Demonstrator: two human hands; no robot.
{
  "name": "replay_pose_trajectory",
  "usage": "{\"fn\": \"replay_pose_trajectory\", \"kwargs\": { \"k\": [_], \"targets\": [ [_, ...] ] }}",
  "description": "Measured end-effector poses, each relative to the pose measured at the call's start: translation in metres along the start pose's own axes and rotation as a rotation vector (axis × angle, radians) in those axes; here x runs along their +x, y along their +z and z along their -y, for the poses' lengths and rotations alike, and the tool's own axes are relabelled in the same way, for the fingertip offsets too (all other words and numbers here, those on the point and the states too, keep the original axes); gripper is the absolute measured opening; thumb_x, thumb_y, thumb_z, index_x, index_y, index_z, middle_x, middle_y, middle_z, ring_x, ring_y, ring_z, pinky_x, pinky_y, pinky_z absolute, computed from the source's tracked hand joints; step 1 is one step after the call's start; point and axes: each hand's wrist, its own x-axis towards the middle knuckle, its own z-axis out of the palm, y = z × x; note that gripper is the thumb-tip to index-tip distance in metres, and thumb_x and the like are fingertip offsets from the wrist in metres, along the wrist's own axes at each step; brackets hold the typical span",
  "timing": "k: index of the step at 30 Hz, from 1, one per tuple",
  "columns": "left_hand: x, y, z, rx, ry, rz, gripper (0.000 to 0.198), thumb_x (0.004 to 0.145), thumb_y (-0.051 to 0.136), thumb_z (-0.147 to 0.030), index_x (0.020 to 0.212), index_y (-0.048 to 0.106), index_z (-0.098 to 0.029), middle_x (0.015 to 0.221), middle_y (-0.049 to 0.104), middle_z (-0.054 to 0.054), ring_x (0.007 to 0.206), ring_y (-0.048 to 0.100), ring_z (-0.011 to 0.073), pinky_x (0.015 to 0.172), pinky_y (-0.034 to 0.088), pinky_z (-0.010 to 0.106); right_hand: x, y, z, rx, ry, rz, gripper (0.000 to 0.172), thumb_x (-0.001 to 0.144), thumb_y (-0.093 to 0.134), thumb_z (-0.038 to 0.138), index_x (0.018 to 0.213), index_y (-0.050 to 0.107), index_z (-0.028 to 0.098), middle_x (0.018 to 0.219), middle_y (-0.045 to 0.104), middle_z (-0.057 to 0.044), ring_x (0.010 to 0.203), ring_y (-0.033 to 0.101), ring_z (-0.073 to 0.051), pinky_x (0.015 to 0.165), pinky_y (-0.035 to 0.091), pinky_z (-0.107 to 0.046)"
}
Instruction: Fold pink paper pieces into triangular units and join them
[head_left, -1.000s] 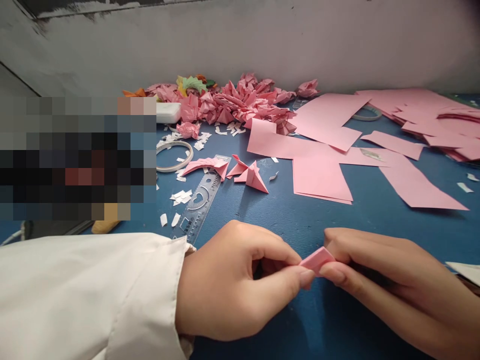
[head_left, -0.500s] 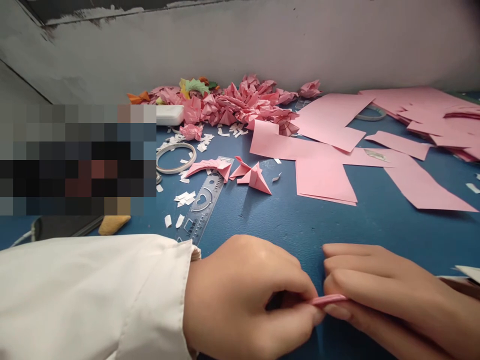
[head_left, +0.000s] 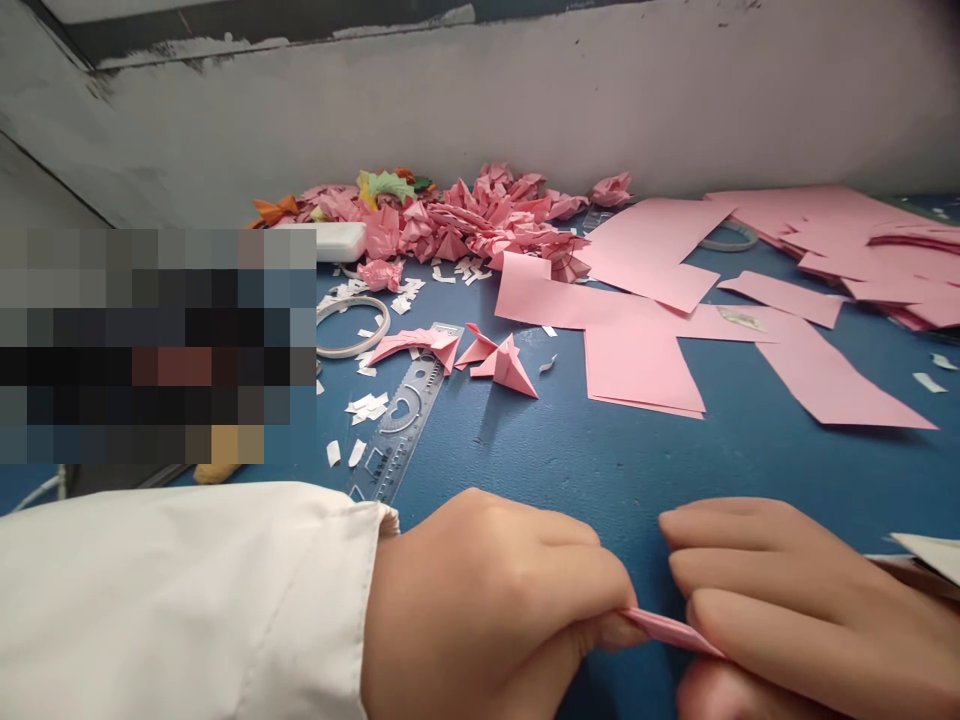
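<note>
A narrow folded strip of pink paper (head_left: 671, 632) is stretched between my two hands, low in the head view. My left hand (head_left: 495, 590), in a white sleeve, is closed and pinches the strip's left end between thumb and fingertips. At the strip's other end, my right hand (head_left: 810, 590) grips it between thumb and index finger, its remaining fingers curled alongside. Part of the paper is hidden by the fingers. Beyond the hands, two folded pink paper pieces (head_left: 504, 365) (head_left: 424, 343) rest near a clear plastic ruler (head_left: 409, 415).
Crumpled and folded pink paper (head_left: 480, 215) is heaped against the wall. Flat pink sheets (head_left: 641, 365) spread over the right of the blue table (head_left: 525, 450). A tape roll (head_left: 386, 330), white paper scraps (head_left: 367, 407) and a white box (head_left: 341, 241) lie left. A pixelated area covers the far left.
My right hand has shifted slightly right and its thumb lower, so more of the pink strip shows between the hands. The left hand has turned a little, closing the gap inside its grip.
</note>
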Motion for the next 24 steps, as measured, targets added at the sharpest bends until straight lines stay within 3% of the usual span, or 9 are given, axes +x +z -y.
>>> {"fn": "replay_pose_trajectory", "kwargs": {
  "k": [6, 12, 17, 24],
  "targets": [
    [-0.003, 0.0, -0.001, 0.106, 0.008, -0.035, 0.017, 0.104, 0.059, -0.034, 0.093, 0.067, -0.023, 0.076, 0.067, 0.004, 0.073, 0.066, 0.019, 0.06, 0.047, 0.023, -0.005, 0.002, 0.002, -0.07, 0.013, -0.021, 0.049, 0.113, 0.033, 0.032, 0.066, 0.044, 0.023, 0.054, 0.043, 0.005, 0.051, 0.046, -0.012, 0.065, 0.048, -0.028],
    [-0.011, -0.001, -0.002, -0.048, 0.026, -0.12, 0.028, 0.106, 0.046, -0.011, 0.083, 0.06, -0.019, 0.07, 0.062, -0.002, 0.058, 0.056, 0.0119, 0.054, 0.039, 0.026, -0.001, 0.004, -0.002, -0.033, -0.004, 0.003, 0.051, 0.114, 0.029, 0.033, 0.066, 0.045, 0.024, 0.053, 0.041, 0.006, 0.048, 0.043, -0.011, 0.068, 0.048, -0.026],
    [-0.011, -0.003, 0.0, -0.075, 0.066, -0.105, 0.042, 0.11, 0.041, -0.016, 0.069, 0.052, -0.02, 0.065, 0.055, -0.001, 0.056, 0.049, 0.0141, 0.051, 0.037, 0.031, 0.003, 0.0, -0.003, -0.048, -0.01, 0.029, 0.051, 0.114, 0.028, 0.034, 0.066, 0.042, 0.023, 0.054, 0.041, 0.006, 0.048, 0.041, -0.011, 0.06, 0.043, -0.028],
    [-0.014, -0.005, 0.004, -0.012, 0.127, -0.075, 0.036, 0.108, 0.037, -0.012, 0.079, 0.059, -0.018, 0.07, 0.054, -0.002, 0.057, 0.045, 0.0133, 0.052, 0.035, 0.03, 0.014, -0.004, -0.003, -0.167, -0.036, 0.077, 0.055, 0.115, 0.026, 0.031, 0.063, 0.043, 0.022, 0.054, 0.043, 0.005, 0.049, 0.04, -0.011, 0.053, 0.036, -0.03]
  ]
}}
